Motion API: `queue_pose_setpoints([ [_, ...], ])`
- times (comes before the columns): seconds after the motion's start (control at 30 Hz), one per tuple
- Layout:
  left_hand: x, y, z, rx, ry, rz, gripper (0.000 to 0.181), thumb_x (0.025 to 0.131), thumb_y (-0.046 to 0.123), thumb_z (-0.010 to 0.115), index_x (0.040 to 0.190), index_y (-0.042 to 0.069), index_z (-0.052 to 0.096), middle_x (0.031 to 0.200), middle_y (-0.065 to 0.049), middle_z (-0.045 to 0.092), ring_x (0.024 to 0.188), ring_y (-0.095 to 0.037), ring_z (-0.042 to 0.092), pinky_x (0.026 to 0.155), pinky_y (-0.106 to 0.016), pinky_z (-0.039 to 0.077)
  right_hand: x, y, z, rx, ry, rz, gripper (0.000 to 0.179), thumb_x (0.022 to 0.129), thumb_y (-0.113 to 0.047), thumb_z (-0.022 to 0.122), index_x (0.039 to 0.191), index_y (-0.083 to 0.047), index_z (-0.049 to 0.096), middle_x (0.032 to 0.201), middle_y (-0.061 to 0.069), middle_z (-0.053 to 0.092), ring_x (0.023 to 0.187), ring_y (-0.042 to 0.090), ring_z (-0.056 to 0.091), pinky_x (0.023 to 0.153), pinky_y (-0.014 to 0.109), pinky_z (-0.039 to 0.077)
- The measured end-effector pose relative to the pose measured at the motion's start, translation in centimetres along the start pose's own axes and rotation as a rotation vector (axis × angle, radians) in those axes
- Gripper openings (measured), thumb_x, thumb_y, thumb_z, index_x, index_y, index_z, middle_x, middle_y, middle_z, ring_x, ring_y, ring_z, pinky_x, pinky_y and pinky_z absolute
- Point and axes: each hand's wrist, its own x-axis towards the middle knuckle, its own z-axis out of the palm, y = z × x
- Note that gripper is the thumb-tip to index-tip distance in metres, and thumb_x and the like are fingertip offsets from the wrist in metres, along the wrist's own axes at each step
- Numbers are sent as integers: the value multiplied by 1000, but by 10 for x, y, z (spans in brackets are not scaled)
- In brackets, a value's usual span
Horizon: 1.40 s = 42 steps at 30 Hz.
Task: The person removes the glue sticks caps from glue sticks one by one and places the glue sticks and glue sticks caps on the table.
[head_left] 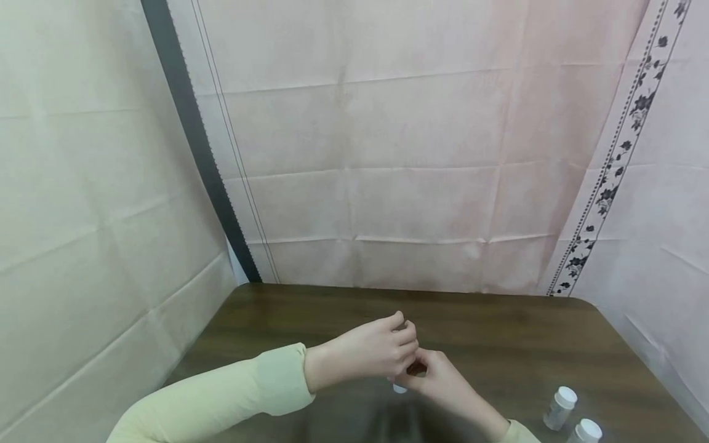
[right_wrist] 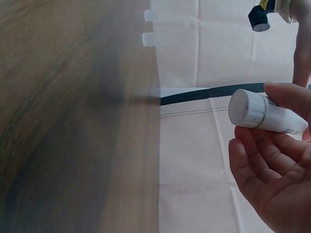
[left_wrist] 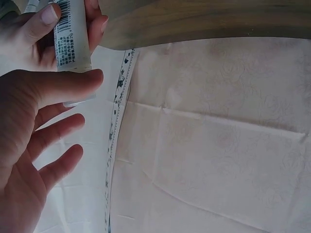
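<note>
A small white bottle (right_wrist: 284,119) with a printed label and barcode (left_wrist: 64,17) is between the two hands. The right hand (head_left: 437,378) grips it with thumb on one side and fingers on the other. The left hand (head_left: 368,351) has its thumb (left_wrist: 63,87) across the end of the bottle, a finger behind it, and its other fingers spread apart. In the right wrist view the bottle's white, ridged end (right_wrist: 245,108) sticks out past the right thumb. Only that end shows below the hands in the head view; the rest is hidden.
Two small clear bottles with white caps, one nearer (head_left: 586,429) and one farther (head_left: 560,407), stand on the right of the brown wooden table (head_left: 498,326). Pale cloth (head_left: 415,203) hangs behind the table and at its sides.
</note>
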Motion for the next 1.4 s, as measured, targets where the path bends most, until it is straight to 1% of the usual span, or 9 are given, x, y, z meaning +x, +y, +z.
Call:
queue_pose_setpoints([
  [0.17, -1, 3, -2, 2, -38, 1, 12, 95, 21, 63, 99, 28, 72, 100, 12, 70, 102, -10, 61, 91, -31, 44, -2, 3, 3, 2, -5, -3, 17, 93, -29, 75, 101, -14, 71, 85, -8, 72, 79, 10, 67, 70, 27, 55],
  [0.27, -1, 3, -3, 4, -54, -1, 10, 95, 21, 65, 94, 29, 70, 93, 14, 67, 96, -8, 60, 86, -28, 43, -1, 4, 4, -6, -2, -14, 17, 93, -30, 75, 101, -15, 71, 85, -9, 72, 80, 9, 67, 71, 27, 55],
  [0.4, 0, 4, -2, -11, -56, -7, 15, 94, 17, 64, 86, 29, 67, 82, 15, 61, 83, -6, 54, 77, -25, 39, 0, 6, 4, -8, -8, -22, 15, 93, -30, 74, 101, -17, 71, 85, -10, 71, 79, 9, 66, 71, 26, 55],
  [0.53, -1, 5, -1, -26, -47, -3, 16, 93, 17, 65, 83, 29, 65, 78, 16, 58, 76, -5, 49, 74, -24, 37, 1, 8, 5, -19, -12, -32, 15, 92, -30, 75, 101, -18, 71, 85, -11, 70, 78, 8, 65, 70, 26, 54],
  [0.8, 1, 4, 0, -35, -41, -6, 20, 93, 14, 63, 81, 29, 63, 76, 15, 56, 73, -5, 46, 74, -24, 36, 0, 9, 6, -51, -3, -38, 16, 92, -32, 75, 99, -18, 71, 84, -12, 71, 78, 7, 66, 71, 27, 55],
  [1.0, 2, 4, -2, -45, -62, -14, 20, 93, 13, 63, 82, 30, 65, 78, 16, 58, 74, -5, 47, 74, -24, 37, 0, 10, 6, -75, 11, -41, 16, 92, -32, 75, 98, -18, 70, 82, -12, 69, 76, 6, 64, 70, 26, 54],
  [1.17, 3, 3, -3, -56, -83, -20, 20, 93, 14, 63, 83, 31, 68, 80, 16, 61, 76, -6, 49, 74, -25, 37, 1, 10, 8, -69, 18, -41, 16, 92, -32, 75, 97, -18, 70, 81, -11, 69, 75, 6, 64, 69, 26, 54],
  [1.4, 4, 4, -3, -54, -81, -33, 23, 93, 14, 63, 79, 32, 67, 77, 17, 59, 74, -5, 47, 72, -25, 35, 1, 11, 9, -51, 8, -19, 17, 92, -32, 76, 98, -18, 71, 83, -11, 69, 76, 7, 65, 69, 27, 55],
])
